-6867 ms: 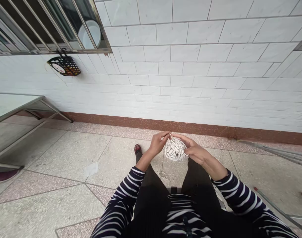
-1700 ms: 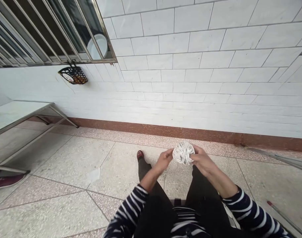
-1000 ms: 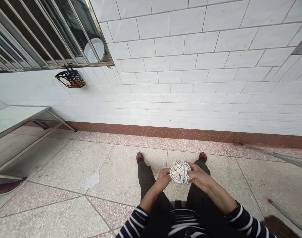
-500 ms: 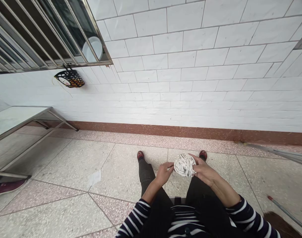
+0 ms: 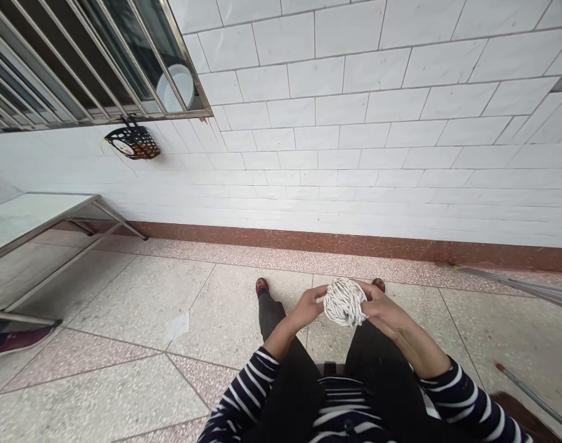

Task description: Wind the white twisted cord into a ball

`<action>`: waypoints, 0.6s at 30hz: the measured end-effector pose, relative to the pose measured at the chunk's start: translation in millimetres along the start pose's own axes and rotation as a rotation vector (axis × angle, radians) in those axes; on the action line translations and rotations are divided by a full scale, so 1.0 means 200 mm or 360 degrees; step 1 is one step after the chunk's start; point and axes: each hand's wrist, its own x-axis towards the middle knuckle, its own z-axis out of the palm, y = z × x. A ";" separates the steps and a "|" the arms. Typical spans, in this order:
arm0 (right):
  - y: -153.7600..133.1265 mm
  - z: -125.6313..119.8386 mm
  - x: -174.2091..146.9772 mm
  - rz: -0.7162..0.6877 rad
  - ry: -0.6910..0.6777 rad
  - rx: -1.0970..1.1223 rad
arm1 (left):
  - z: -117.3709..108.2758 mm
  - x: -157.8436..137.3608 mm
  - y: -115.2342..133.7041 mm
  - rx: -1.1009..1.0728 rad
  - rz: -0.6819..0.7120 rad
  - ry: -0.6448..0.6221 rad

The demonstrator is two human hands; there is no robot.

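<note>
A round ball of white cord with dark flecks (image 5: 344, 301) is held over my knees. My right hand (image 5: 383, 310) cups it from the right and underneath. My left hand (image 5: 309, 306) touches its left side with the fingertips pinched on the cord. I am seated, with dark trousers and striped sleeves, and both red shoes show on the floor below the ball.
A white tiled wall (image 5: 354, 141) with a red-brown skirting runs across ahead. A metal-framed table (image 5: 26, 215) stands at the left, under a barred window (image 5: 77, 55) with a dark basket (image 5: 133, 141) hanging from it. Thin poles (image 5: 530, 289) lie on the right floor.
Over the last seconds both hands kept turning the ball of cord over my lap. The ball has risen slightly and my left fingers have shifted up along its left side.
</note>
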 end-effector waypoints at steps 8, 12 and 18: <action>0.04 0.00 -0.03 0.0145 -0.0019 0.0066 | -0.07 -0.02 0.14 -0.0074 0.0057 0.0183; 0.05 0.01 -0.04 0.0230 -0.0178 0.0016 | -0.16 0.05 0.26 0.0232 0.0255 0.0274; -0.06 0.03 0.02 0.0258 -0.0549 -0.0170 | -0.19 0.18 0.52 0.0348 0.0540 0.0229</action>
